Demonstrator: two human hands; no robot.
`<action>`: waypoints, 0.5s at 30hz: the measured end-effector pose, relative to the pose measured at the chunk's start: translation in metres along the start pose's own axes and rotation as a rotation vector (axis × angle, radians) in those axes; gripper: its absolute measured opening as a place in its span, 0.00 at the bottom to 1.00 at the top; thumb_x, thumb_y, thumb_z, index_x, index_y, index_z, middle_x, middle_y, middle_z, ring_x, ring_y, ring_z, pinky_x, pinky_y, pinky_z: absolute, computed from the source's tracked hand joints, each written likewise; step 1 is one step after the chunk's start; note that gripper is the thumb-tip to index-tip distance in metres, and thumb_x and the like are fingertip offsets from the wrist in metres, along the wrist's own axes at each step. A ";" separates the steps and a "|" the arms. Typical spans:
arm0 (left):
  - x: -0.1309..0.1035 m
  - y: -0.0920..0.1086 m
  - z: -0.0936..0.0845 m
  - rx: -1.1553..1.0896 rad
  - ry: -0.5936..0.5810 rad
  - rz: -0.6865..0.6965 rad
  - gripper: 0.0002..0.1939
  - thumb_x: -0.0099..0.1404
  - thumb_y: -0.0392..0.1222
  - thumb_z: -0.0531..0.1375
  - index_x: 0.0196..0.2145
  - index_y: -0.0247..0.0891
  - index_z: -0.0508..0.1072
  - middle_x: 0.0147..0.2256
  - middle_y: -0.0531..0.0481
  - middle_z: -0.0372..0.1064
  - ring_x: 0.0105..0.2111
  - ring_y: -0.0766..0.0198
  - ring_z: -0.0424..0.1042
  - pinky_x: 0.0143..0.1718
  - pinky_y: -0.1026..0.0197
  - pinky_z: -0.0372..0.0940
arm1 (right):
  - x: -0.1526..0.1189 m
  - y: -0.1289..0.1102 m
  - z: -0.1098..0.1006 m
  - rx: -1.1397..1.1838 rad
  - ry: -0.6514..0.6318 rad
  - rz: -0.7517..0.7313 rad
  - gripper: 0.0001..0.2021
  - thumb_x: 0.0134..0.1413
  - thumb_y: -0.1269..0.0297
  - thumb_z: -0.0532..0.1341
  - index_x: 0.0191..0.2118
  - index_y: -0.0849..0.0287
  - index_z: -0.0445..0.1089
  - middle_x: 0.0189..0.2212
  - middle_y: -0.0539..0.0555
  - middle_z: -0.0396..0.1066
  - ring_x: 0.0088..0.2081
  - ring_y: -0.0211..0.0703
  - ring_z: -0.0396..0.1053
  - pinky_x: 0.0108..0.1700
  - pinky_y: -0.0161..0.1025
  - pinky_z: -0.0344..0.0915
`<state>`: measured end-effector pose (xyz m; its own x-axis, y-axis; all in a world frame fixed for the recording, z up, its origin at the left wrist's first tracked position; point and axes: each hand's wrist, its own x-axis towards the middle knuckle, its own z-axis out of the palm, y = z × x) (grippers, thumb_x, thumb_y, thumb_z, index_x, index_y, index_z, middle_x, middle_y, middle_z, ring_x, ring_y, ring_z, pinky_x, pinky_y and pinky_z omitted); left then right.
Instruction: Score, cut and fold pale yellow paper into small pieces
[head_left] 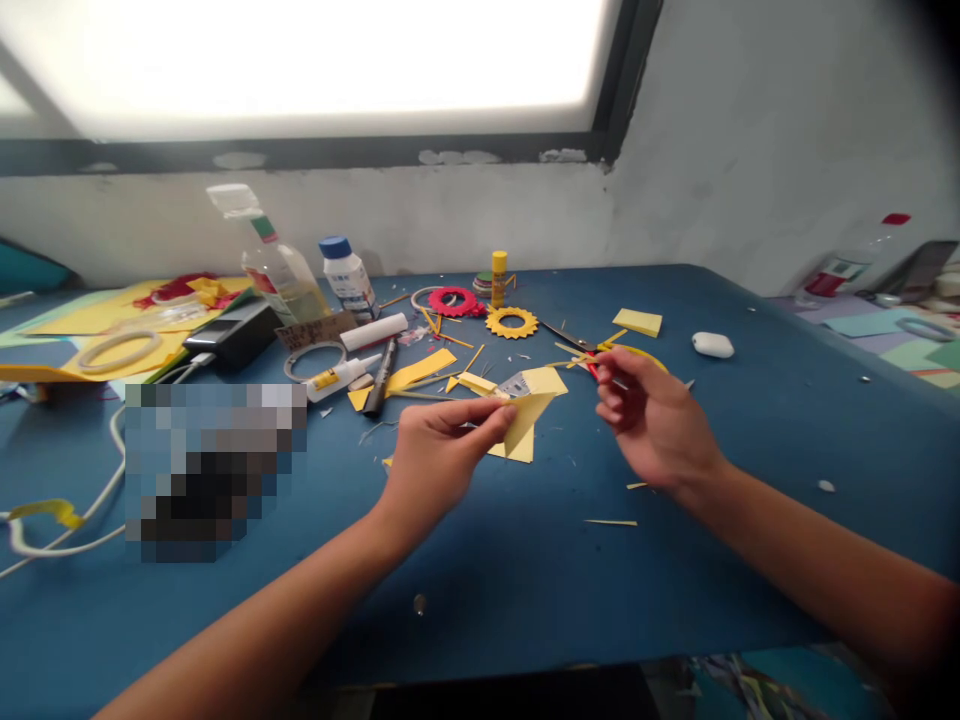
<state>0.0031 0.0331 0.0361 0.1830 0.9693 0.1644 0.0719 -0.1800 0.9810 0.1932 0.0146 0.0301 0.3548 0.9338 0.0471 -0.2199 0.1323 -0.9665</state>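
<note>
Blue table (525, 600) below a bright window (300, 60); from left, bottle (281, 275), glue tube (345, 378), white jar (349, 285), marker (381, 380), then left hand (439, 450), thumb and fingers clamped on yellow paper (527, 420), held up over more scraps. Beyond that hand, red ring (471, 303), glue stick (498, 282) and yellow ring (532, 322), this last just in front of the stick. Farther right, scissors (571, 339) lie behind right hand (664, 425), fingers curled, thin yellow strip (574, 361) at fingertips, can't tell if gripped; white case (712, 345) lies beyond that hand.
</note>
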 end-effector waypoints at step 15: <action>-0.002 -0.008 0.004 -0.026 -0.193 -0.066 0.09 0.54 0.45 0.66 0.29 0.36 0.75 0.27 0.52 0.71 0.25 0.68 0.69 0.26 0.66 0.65 | -0.015 0.010 0.006 -0.301 -0.370 -0.077 0.09 0.46 0.57 0.66 0.25 0.57 0.73 0.21 0.48 0.66 0.23 0.34 0.58 0.25 0.34 0.57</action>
<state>0.0065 0.0320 0.0276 0.3638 0.9281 0.0792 0.0650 -0.1101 0.9918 0.1802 0.0035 0.0216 0.0008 0.9880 0.1547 0.0865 0.1541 -0.9843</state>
